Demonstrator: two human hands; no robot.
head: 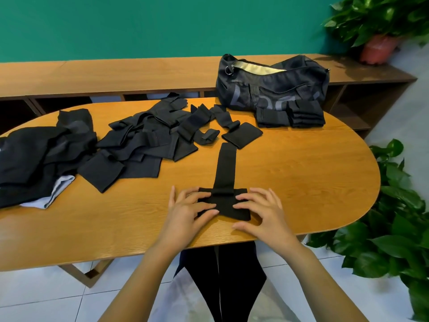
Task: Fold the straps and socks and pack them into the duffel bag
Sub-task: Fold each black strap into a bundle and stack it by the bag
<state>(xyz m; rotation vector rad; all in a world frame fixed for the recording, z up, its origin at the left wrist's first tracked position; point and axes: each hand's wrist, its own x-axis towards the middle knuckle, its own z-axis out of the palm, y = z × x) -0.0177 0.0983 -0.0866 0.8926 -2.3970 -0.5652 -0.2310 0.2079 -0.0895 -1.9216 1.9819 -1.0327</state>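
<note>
There are 1 duffel bag (pixel 274 89), 2 hands (pixel 185 206) and 2 plants (pixel 373 17).

The left hand (pixel 185 212), right hand (pixel 264 212) and forearms (pixel 311 273) are bare; black trousers (pixel 232 282) cover the legs.

strap (pixel 225 173) black | duffel bag (pixel 274 89) navy, grey lettering | table (pixel 301 173) orange-brown woodgrain

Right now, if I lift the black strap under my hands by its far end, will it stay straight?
Probably it will hang limp: the strap lies flat on the table and folds over itself under the left hand and right hand. It looks thin, so likely light. Its cloth surface should not slip much.
</note>
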